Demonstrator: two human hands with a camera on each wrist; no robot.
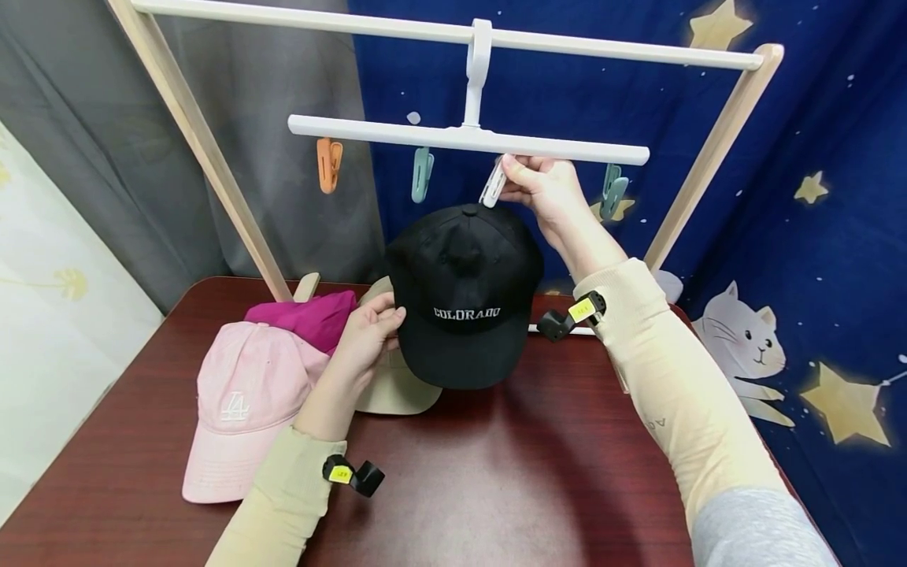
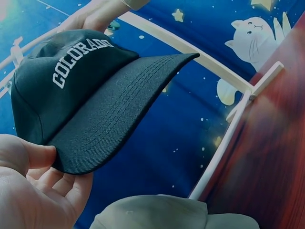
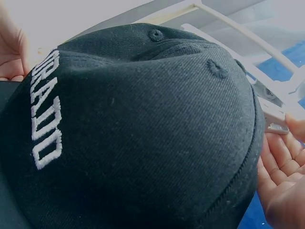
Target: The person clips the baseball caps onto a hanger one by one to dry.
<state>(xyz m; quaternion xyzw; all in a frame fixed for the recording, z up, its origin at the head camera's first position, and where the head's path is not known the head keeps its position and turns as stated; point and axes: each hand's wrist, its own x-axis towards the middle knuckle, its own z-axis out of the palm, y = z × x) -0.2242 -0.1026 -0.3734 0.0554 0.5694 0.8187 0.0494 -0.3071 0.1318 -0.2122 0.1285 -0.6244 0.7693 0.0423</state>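
A black baseball cap [image 1: 468,256] lettered COLORADO hangs in front of the white clip hanger [image 1: 397,133], crown up. My left hand [image 1: 367,335] pinches the side of its brim, thumb on top and fingers beneath, as the left wrist view shows at the brim [image 2: 109,119]. With thumb and fingers, my right hand [image 1: 549,189] holds a white clothespin [image 1: 493,185] under the hanger bar. The clothespin's lower end meets the top of the crown. In the right wrist view the clothespin [image 3: 275,119] sits beside the cap's edge; I cannot tell whether it bites the fabric.
Orange [image 1: 328,165] and green clothespins [image 1: 421,175] hang left, another green one [image 1: 613,191] right. The hanger hooks over the rack's rail [image 1: 602,49]. On the table [image 1: 439,488] lie a pink cap [image 1: 248,386], a magenta cap [image 1: 312,319] and a beige cap [image 1: 400,391].
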